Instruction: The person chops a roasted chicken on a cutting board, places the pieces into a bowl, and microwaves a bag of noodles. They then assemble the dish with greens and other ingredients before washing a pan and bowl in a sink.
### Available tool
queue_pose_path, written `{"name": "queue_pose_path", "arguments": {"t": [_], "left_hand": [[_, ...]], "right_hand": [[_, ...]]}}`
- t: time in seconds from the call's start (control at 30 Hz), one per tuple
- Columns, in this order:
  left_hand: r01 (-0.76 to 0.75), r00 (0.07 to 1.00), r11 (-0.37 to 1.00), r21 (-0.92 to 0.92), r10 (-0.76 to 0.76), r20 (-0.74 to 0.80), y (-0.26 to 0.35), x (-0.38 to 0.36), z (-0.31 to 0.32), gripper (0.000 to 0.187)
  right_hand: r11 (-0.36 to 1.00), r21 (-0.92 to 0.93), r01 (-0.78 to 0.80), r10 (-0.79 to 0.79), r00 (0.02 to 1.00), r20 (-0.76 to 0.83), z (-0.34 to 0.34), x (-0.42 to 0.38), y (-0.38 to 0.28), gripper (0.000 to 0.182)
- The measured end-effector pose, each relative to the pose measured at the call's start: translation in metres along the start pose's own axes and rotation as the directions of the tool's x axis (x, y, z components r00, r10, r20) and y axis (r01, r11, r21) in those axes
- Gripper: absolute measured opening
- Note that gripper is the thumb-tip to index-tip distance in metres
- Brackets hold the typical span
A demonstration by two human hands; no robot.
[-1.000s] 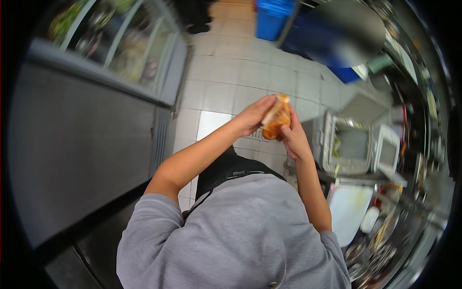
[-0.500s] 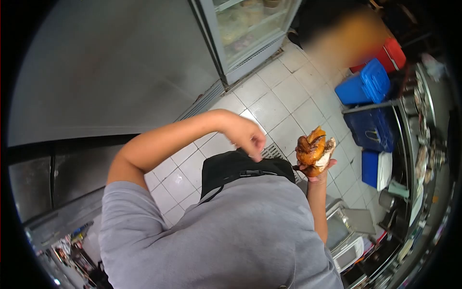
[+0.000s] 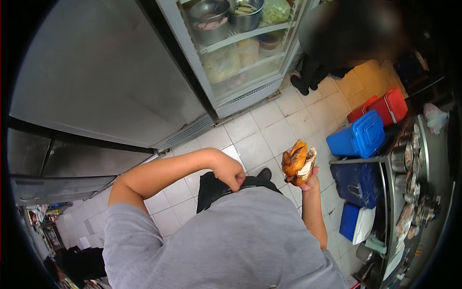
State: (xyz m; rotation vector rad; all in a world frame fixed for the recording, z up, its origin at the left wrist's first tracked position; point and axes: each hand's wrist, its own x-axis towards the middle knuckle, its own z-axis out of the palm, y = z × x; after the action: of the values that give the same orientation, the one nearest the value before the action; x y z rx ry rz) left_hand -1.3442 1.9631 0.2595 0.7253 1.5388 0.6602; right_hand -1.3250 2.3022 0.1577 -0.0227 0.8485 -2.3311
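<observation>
Currently the right hand [image 3: 310, 182] grasps the roast chicken piece [image 3: 297, 163] from beneath, at its 6 o'clock. It likely handles greasy, soft and light; support the underside. The left hand [image 3: 231, 174], at its 9 o'clock, is clenched against the black apron [image 3: 211, 185], holding nothing visible.

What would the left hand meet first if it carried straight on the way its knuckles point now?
Probably the black apron at the waist: the left hand is curled downward just above it, apparently touching already, though depth is unclear.

Counts, kitchen floor view
We count one roast chicken piece [image 3: 297, 163], two hands, three blue bins from 2 to 4 o'clock, one red box [image 3: 385, 107], two metal bowls at 12 o'clock.
</observation>
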Motion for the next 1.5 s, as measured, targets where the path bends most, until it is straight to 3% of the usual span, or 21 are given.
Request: {"name": "queue_pose_path", "arguments": {"t": [0.1,0.2,0.33,0.57,0.8,0.9,1.0,1.17,1.3,1.33,1.37,1.4,1.5], "left_hand": [[0.008,0.999,0.999,-0.054,-0.011,-0.045,0.008,0.014,0.004,0.028],[0.123,0.991,0.972,-0.199,-0.13,-0.02,0.029,0.014,0.0,0.029],[0.038,0.968,0.915,-0.402,-0.134,-0.214,0.037,0.023,0.022,0.026],[-0.086,0.908,0.909,-0.407,-0.097,-0.407,0.065,0.038,0.019,0.024],[-0.034,0.947,0.924,-0.38,-0.093,-0.309,0.072,0.049,0.004,0.02],[-0.035,0.943,0.915,-0.401,-0.102,-0.316,0.065,0.047,0.009,0.018],[-0.086,0.944,0.895,-0.439,-0.068,-0.323,0.063,0.039,0.021,0.018],[-0.033,0.939,0.784,-0.619,-0.188,-0.288,0.058,0.016,0.046,0.017],[-0.087,0.948,0.795,-0.6,-0.12,-0.295,0.031,0.023,0.052,0.019],[-0.187,0.953,0.802,-0.567,0.008,-0.303,-0.001,0.031,0.054,0.023],[-0.137,0.949,0.82,-0.556,-0.052,-0.311,0.002,0.022,0.04,0.026],[-0.095,0.941,0.837,-0.539,-0.101,-0.323,0.007,0.016,0.024,0.03],[-0.461,0.699,0.613,-0.642,-0.195,-0.688,-0.032,0.026,-0.004,0.044]], "right_hand": [[1.0,-0.019,-0.005,0.005,1.0,-0.005,-0.014,0.007,-0.037,0.121],[0.99,0.014,-0.142,0.139,0.981,0.137,-0.043,0.02,-0.066,0.118],[0.977,-0.011,-0.212,0.211,0.971,0.114,-0.06,0.033,-0.079,0.118],[0.95,-0.025,-0.311,0.308,0.922,0.234,-0.054,0.077,-0.086,0.112],[0.949,-0.089,-0.304,0.317,0.908,0.275,-0.044,0.086,-0.095,0.116],[0.956,-0.128,-0.263,0.286,0.932,0.222,-0.042,0.078,-0.102,0.116],[0.956,-0.14,-0.259,0.284,0.937,0.202,-0.042,0.076,-0.107,0.114],[0.95,-0.13,-0.286,0.309,0.923,0.231,-0.036,0.09,-0.108,0.113],[0.925,-0.117,-0.361,0.38,0.875,0.299,-0.01,0.106,-0.103,0.112],[0.934,-0.119,-0.337,0.357,0.877,0.32,-0.004,0.112,-0.095,0.112],[0.914,-0.148,-0.379,0.407,0.855,0.321,-0.005,0.115,-0.092,0.112],[0.91,-0.116,-0.397,0.412,0.845,0.341,-0.005,0.117,-0.083,0.113],[0.906,-0.113,-0.408,0.419,0.832,0.364,-0.004,0.131,-0.058,0.111]]}}
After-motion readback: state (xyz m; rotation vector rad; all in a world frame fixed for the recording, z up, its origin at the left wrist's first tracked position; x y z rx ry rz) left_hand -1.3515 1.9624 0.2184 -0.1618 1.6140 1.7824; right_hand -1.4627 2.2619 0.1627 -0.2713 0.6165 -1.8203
